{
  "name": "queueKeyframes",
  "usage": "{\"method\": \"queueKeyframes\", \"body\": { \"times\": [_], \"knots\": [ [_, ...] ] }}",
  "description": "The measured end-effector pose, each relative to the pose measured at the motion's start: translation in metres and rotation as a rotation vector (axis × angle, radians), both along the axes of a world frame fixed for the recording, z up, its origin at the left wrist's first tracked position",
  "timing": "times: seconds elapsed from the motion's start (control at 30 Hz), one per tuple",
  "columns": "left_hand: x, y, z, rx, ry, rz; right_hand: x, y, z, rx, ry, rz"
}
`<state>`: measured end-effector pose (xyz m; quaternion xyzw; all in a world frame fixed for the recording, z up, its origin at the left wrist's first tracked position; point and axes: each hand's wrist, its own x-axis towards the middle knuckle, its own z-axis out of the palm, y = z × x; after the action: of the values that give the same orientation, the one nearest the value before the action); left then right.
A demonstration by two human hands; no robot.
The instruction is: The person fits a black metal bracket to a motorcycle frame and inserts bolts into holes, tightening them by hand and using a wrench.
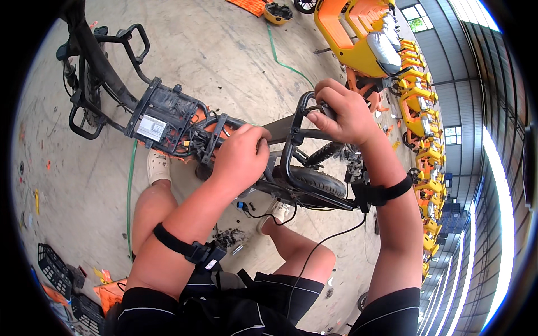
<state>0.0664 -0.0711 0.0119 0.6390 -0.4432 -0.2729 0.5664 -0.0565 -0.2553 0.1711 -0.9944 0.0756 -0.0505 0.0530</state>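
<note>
A stripped black scooter frame [288, 154] stands across in front of me, its body panels off. My left hand [241, 159] lies at the middle of the frame, fingers curled; what they hold, if anything, is hidden. At the upper corner of the black tubular rear loop, my right hand [346, 115] is closed, thumb and fingers round a small dark thing I cannot make out. Left of my left hand are loose wiring [197, 140] and a black box [171, 106] with a silver labelled module [151, 128]. The rear tyre [319, 180] shows below the loop.
Yellow scooters [358, 39] line the right side. A yellow helmet [278, 13] lies on the floor at the top. Green hose [132, 190] runs along the floor; a black cable [314, 246] hangs by my right forearm. Black crates [55, 269] and orange panels [109, 294] sit lower left.
</note>
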Motion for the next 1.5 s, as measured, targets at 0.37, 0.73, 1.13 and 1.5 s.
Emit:
{"method": "queueKeyframes", "body": {
  "times": [0.37, 0.73, 1.13, 1.5],
  "knots": [
    [0.001, 0.005, 0.0, -0.015, -0.03, 0.015, 0.008, -0.001, -0.007, -0.047, -0.025, -0.02],
    [0.007, 0.009, 0.002, -0.039, 0.011, 0.021, 0.007, 0.008, -0.007, -0.095, -0.035, -0.088],
    [0.007, 0.01, 0.005, -0.044, 0.01, 0.028, -0.029, 0.026, -0.03, 0.018, -0.088, -0.413],
    [-0.005, 0.007, 0.002, -0.016, 0.053, -0.016, 0.011, 0.033, 0.017, -0.152, 0.147, -0.457]
  ]
}}
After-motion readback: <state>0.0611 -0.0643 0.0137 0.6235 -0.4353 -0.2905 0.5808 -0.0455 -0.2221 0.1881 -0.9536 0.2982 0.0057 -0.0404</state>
